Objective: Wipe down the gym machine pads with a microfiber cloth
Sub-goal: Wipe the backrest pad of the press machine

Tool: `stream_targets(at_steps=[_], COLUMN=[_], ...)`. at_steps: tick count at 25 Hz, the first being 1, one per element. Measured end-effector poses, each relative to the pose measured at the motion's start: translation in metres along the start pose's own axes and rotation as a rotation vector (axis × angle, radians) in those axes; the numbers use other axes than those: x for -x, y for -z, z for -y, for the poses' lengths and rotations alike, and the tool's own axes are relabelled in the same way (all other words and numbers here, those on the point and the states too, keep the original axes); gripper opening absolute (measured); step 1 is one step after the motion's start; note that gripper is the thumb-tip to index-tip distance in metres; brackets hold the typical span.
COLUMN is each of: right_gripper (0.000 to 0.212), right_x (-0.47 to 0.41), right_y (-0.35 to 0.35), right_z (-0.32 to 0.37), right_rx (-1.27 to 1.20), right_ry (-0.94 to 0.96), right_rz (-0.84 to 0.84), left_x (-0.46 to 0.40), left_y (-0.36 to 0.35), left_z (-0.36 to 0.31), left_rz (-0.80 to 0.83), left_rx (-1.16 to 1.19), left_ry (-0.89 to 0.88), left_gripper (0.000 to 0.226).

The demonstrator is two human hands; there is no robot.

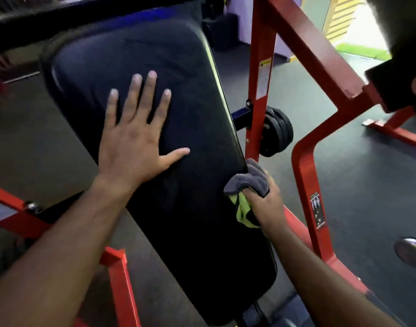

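A long black padded bench pad [183,208] slants across the middle of the view. My left hand [136,140] lies flat on its upper half, fingers straight and spread. My right hand [264,204] grips a bunched grey and lime-green microfiber cloth [247,185] and holds it against the pad's right side edge, about halfway down. Part of the cloth is hidden inside my fist.
A red steel frame [306,185] rises close to the right of the pad, with black weight plates [277,132] on a peg behind it. Red frame legs [118,279] sit under the pad on the left. Dark rubber floor [358,166] surrounds the machine.
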State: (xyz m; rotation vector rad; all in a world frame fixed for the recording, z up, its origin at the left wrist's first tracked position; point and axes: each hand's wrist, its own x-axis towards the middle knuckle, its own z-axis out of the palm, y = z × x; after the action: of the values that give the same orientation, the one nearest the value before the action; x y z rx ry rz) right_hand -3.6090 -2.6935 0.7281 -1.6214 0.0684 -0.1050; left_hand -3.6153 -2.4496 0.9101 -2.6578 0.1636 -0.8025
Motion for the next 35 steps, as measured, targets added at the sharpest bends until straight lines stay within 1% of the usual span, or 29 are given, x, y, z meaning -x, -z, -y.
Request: stream_targets(at_steps=[2,3,5,9,14,20,25,28,30,32,34,35], right_gripper=[0.058,0.056,0.055,0.052,0.057,0.049,0.058,0.06,0.059,0.058,0.059,0.058], right_x=[0.0,-0.001,-0.007,-0.032,-0.054,-0.102,-0.132,-0.148,-0.151,-0.151,-0.147,-0.143], right_y=[-0.007,-0.009,-0.016,-0.028,-0.036,-0.05,-0.069,-0.082,-0.085,-0.084,-0.097,-0.11], right_z=[0.011,0.016,0.027,0.057,0.081,0.146,0.19,0.222,0.234,0.25,0.28,0.3], right_rx=[-0.018,-0.034,-0.067,-0.017,0.021,0.08,0.069,0.075,0.139,0.229,0.373,0.492], right_ry=[0.045,0.058,0.106,0.199,0.275,0.394,0.502,0.551,0.572,0.594,0.677,0.732], right_rz=[-0.026,-0.038,-0.041,-0.054,-0.044,-0.059,-0.1,-0.115,-0.114,-0.075,0.02,0.085], left_x=[-0.008,-0.009,-0.006,-0.008,-0.008,-0.01,-0.011,-0.01,-0.01,-0.01,-0.009,-0.009], left_y=[0.003,0.002,-0.001,-0.005,-0.009,-0.01,-0.013,-0.012,-0.012,-0.01,-0.01,-0.009], left_z=[-0.005,-0.01,-0.013,-0.01,-0.011,-0.008,-0.008,-0.008,-0.009,-0.01,-0.008,-0.008], left_rz=[0.039,0.04,0.043,-0.026,-0.026,-0.04,-0.053,-0.056,-0.052,-0.049,-0.045,-0.038], left_rx=[-0.044,-0.045,-0.069,-0.068,-0.075,-0.071,-0.075,-0.081,-0.08,-0.081,-0.075,-0.066], left_ry=[0.002,0.004,0.005,0.004,0.0,-0.01,-0.016,-0.01,-0.006,-0.003,0.008,0.011], left_gripper=[0.102,0.102,0.102,0.101,0.101,0.1,0.098,0.096,0.096,0.096,0.096,0.096])
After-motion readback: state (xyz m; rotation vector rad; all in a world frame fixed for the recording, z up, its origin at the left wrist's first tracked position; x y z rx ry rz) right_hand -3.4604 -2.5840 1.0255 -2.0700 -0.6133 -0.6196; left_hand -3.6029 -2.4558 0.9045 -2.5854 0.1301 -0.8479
